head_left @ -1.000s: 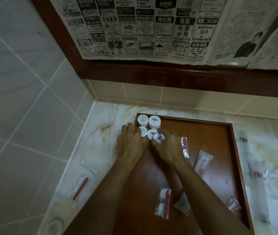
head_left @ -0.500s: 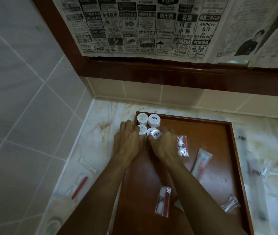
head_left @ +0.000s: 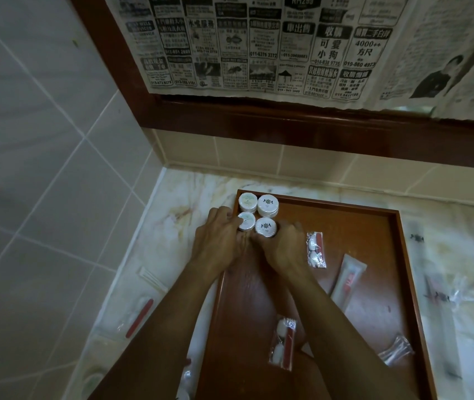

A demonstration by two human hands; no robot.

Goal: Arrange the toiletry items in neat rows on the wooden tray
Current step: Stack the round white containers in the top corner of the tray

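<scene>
A wooden tray point(head_left: 374, 226) lies on the marble counter. Small round white jars stand in its far left corner: one point(head_left: 246, 201) beside a stack of two point(head_left: 268, 205) at the back, with two more in front. My left hand point(head_left: 218, 241) curls its fingers round the front left jar point(head_left: 246, 221). My right hand point(head_left: 283, 245) curls round the front right jar point(head_left: 266, 226). Loose on the tray are a clear packet with white and red contents point(head_left: 316, 249), a long white sachet point(head_left: 348, 281), another clear packet point(head_left: 283, 343) and a small clear wrapper point(head_left: 397, 349).
On the counter left of the tray lie a thin white packet point(head_left: 152, 278) and a packet with a red stick point(head_left: 139, 313). Blurred clear wrappers point(head_left: 446, 298) lie to the tray's right. A tiled wall rises on the left; a newspaper-covered wooden frame point(head_left: 259, 116) stands behind.
Both hands shifted the front jars into a square with the back jars; a third front jar is no longer seen. The packet right of my right hand turned flatter. The camera drifted slightly.
</scene>
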